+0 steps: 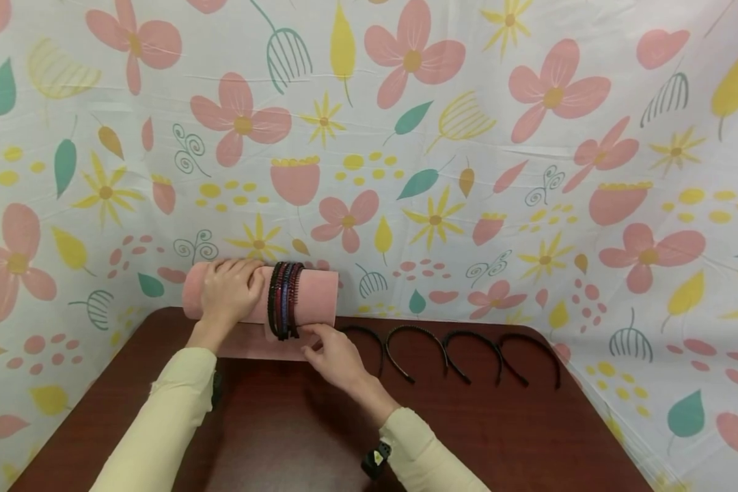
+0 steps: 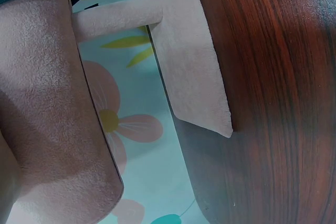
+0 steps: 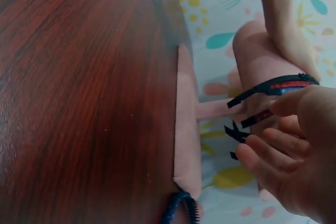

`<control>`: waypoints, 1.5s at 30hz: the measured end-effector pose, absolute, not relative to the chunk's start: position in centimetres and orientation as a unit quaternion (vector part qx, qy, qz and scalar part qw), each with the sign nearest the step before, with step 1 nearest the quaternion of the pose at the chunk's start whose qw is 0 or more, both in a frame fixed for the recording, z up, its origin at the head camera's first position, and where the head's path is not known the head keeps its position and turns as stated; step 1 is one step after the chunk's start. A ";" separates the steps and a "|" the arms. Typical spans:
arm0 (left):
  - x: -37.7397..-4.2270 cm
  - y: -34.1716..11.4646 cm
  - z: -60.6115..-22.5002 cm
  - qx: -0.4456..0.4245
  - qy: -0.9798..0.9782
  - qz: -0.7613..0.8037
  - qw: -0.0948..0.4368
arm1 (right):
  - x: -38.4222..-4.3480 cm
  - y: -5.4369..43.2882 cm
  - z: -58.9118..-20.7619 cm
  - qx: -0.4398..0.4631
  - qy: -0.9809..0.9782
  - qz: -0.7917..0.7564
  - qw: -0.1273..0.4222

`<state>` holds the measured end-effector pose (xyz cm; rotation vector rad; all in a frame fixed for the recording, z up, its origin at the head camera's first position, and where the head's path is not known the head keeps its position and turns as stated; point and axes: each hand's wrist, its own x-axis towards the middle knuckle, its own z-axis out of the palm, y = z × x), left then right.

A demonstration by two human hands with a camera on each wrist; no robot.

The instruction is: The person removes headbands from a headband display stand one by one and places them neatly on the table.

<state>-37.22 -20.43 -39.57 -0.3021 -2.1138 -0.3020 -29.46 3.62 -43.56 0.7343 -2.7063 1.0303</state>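
Observation:
A pink plush headband stand [image 1: 310,297], a horizontal roll on a post and flat base [image 3: 187,129], stands at the table's back left. My left hand [image 1: 230,290] grips the roll's left part from above, its fingers curved over the top. Several headbands [image 1: 285,301], black, dark red and blue with toothed edges, sit side by side round the roll, right of that hand. My right hand [image 1: 335,355] is at their lower front ends. In the right wrist view its fingers [image 3: 268,156] are loosely bent, one fingertip touching a headband end.
Several dark headbands [image 1: 415,331] lie in a row along the back of the brown table [image 1: 467,437], right of the stand. A blue toothed one [image 3: 181,203] shows near the base in the right wrist view. Flower-patterned cloth [image 1: 406,150] hangs behind the table.

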 end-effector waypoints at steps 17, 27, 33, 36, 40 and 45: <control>-37.2 -20.3 -39.6 -0.127 -0.861 -0.121 0.478 | -30.0 2.6 -45.0 0.242 -0.865 0.435 0.058; -37.2 -20.3 -39.5 -0.120 -0.867 -0.127 0.466 | -29.9 2.3 -44.4 0.248 -0.863 0.423 0.122; -37.3 -20.3 -39.5 -0.123 -0.865 -0.128 0.469 | -29.8 2.5 -44.2 0.232 -0.866 0.414 0.158; -37.3 -20.3 -39.5 -0.123 -0.865 -0.128 0.469 | -29.8 2.8 -44.1 0.227 -0.870 0.405 0.168; -37.3 -20.4 -39.5 -0.122 -0.868 -0.126 0.464 | -29.7 3.2 -44.0 0.225 -0.873 0.392 0.182; -37.3 -20.5 -39.6 -0.123 -0.867 -0.125 0.467 | -29.7 3.7 -44.1 0.228 -0.873 0.384 0.196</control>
